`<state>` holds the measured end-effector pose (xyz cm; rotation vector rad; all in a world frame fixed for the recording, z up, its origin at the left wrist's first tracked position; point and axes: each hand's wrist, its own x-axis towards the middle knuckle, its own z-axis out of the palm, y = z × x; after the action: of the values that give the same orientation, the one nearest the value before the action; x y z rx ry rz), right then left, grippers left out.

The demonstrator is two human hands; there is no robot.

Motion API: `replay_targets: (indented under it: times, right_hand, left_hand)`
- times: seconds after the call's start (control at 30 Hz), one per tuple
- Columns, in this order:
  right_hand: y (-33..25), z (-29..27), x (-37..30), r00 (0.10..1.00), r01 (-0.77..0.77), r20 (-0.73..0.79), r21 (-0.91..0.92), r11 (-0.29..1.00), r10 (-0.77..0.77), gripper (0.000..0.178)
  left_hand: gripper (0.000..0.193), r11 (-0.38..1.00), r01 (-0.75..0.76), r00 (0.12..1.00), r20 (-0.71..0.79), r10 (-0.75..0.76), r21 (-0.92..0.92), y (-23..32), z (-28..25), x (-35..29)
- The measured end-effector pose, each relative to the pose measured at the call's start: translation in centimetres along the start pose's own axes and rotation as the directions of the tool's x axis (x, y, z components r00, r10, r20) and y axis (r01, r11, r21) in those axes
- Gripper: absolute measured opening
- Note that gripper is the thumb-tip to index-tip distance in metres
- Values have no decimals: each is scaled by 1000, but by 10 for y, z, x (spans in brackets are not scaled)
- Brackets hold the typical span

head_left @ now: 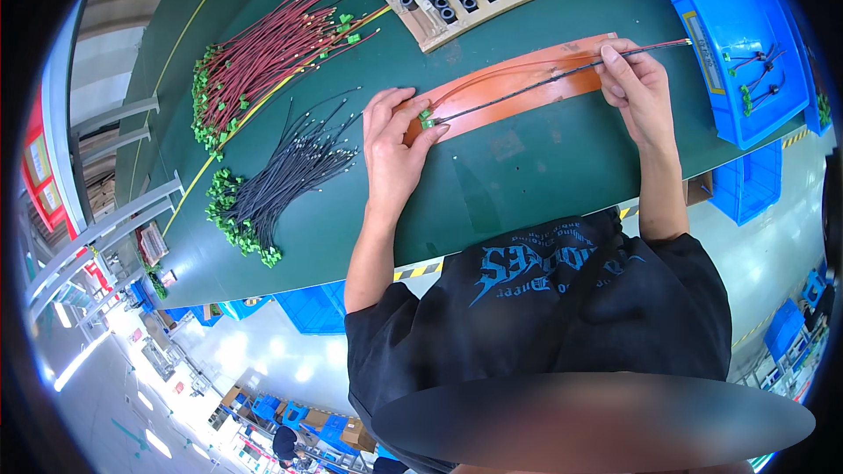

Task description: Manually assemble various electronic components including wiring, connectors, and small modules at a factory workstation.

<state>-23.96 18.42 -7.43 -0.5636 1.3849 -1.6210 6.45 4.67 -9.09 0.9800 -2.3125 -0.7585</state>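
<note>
My left hand (392, 142) pinches a small green connector (427, 119) between thumb and fingers at the left end of an orange strip (505, 107). From the connector a black wire (514, 95) runs to the right above the strip, with a thin red wire (505, 67) bowed beside it. Toward the right end, my right hand (639, 92) is closed on the wires between thumb and forefinger. Their bare tips stick out past it, close to the blue bin. Whether the strip is touched by my right hand, I cannot tell.
Red wires (281, 57) and black wires (285, 167) with green connectors lie in bundles on the left of the green table (527, 175). A wooden rack (430, 39) of black rings stands at the far side. A blue bin (738, 123) at right holds several short wired pieces.
</note>
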Motion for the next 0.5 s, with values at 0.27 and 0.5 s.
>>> replay_targets:
  times: [0.27,0.5]
  right_hand:
    - [6,-9,3,1000,22,16,4,1000,-22,27]
    - [6,-12,3,990,88,-100,-93,992,-97,30]
  left_hand:
    - [37,997,59,996,74,-54,-60,-2,1,2]
    - [40,999,37,995,96,-34,-26,2,-2,3]
